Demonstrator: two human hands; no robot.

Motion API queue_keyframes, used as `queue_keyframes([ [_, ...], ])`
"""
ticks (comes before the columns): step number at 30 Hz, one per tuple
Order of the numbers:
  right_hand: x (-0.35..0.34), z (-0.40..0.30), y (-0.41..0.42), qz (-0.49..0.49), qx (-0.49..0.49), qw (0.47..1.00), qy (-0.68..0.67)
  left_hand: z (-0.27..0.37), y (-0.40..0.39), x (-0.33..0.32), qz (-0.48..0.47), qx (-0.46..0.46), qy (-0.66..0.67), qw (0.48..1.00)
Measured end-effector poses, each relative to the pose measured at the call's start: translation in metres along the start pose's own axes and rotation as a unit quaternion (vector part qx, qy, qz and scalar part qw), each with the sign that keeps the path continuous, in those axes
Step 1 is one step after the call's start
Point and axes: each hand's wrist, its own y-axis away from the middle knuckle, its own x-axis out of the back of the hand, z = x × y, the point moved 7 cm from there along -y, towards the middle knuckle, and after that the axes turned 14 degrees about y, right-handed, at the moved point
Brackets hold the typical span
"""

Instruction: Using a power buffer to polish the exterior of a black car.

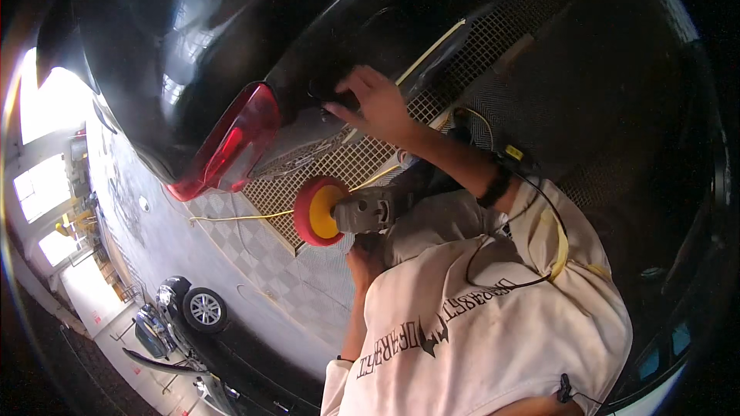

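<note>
My left hand (368, 254) grips an angle polisher (364, 212) just behind its head. The polisher's round foam pad, red with a yellow backing (321, 211), faces the black car. My right hand (376, 101) is raised at the dark side panel (300, 69) of the car, fingers curved and spread from the thumb. A dark shape lies by those fingertips; whether I hold it or it is part of the panel cannot be told. The red tail light (231, 144) is to the left of that hand. A pale tape strip (430, 52) runs along the car's lower edge.
Floor grating (341, 162) and checkered tiles (248, 242) lie beside the car. A yellow cord (243, 218) crosses the floor near the polisher. Another dark car with an alloy wheel (205, 309) stands at the lower left. Dark cables hang over my right sleeve.
</note>
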Motion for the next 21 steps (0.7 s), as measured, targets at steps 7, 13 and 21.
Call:
queue_keyframes([
  [7, -0.016, -0.012, -0.002, 0.152, -0.212, 0.962, -0.082, 0.013, 0.001, -0.007, -0.004, 0.004, -0.067, 0.998],
  [13, -0.075, 0.008, 0.037, 0.090, -0.377, 0.827, -0.407, 0.035, 0.002, -0.005, -0.018, 0.017, -0.046, 0.999],
  [21, -0.054, 0.007, 0.033, 0.076, -0.291, 0.895, -0.330, 0.021, -0.002, -0.001, -0.005, -0.010, -0.034, 0.999],
])
